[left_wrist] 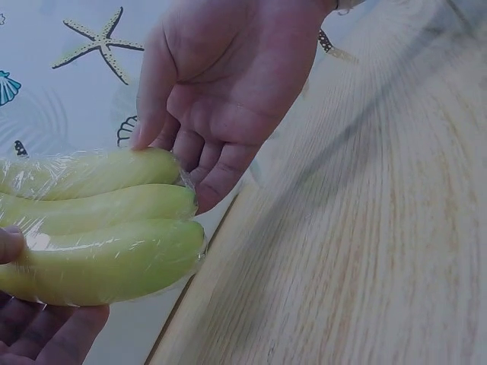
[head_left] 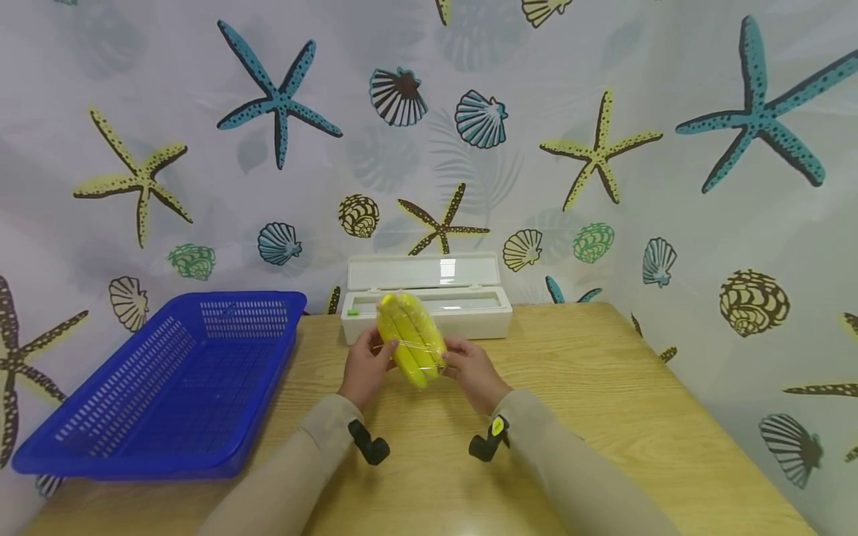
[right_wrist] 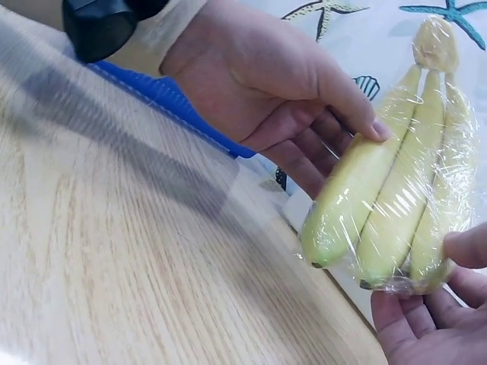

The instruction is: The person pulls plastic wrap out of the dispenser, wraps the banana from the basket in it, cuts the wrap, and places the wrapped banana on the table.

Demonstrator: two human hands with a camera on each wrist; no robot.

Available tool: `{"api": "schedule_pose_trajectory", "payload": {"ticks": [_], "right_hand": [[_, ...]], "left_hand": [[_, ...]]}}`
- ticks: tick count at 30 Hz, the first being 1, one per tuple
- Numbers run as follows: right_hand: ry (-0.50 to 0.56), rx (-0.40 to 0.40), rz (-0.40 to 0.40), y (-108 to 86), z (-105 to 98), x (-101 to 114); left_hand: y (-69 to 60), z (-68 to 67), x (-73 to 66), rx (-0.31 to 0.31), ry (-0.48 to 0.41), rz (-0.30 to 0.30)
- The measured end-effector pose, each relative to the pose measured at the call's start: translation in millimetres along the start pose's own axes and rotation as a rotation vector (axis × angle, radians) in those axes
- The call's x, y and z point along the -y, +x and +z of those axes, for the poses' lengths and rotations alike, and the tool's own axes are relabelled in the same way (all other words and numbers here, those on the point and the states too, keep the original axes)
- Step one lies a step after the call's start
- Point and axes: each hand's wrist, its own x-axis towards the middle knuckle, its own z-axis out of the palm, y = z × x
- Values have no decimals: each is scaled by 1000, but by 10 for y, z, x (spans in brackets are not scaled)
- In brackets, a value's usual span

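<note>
A bunch of bananas [head_left: 407, 335] wrapped in clear film is held up off the table between both hands. Its stem end [right_wrist: 435, 46] points away, and the tips face the person. On the left side, the left hand [head_left: 366, 369] grips the bunch, thumb on top and fingers underneath. The right hand [head_left: 476, 374] pinches the opposite side near the tips. Shiny, wrinkled film covers the fruit [left_wrist: 99, 190] in the left wrist view. Behind the bunch stands a long white box [head_left: 469, 322], its lid [head_left: 402, 273] raised.
A blue plastic basket [head_left: 268, 372] with slotted sides stands at the left on the wooden table [head_left: 570, 417]. Close behind the box hangs a curtain [head_left: 429, 164] printed with starfish and shells, and it continues along the right side.
</note>
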Motion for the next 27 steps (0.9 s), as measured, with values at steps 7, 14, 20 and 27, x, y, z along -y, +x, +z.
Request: {"api": "schedule_pose_trajectory", "payload": {"ticks": [7, 14, 20, 27], "right_hand": [[64, 5, 14, -25, 9, 20], [105, -9, -7, -22, 58, 36], [131, 27, -4, -29, 47, 14], [1, 51, -9, -48, 30, 56]], "left_hand": [[26, -1, -19, 15, -54, -42], [46, -12, -31, 21, -121, -42], [45, 7, -8, 11, -146, -49], [40, -31, -10, 2, -116, -76]]}}
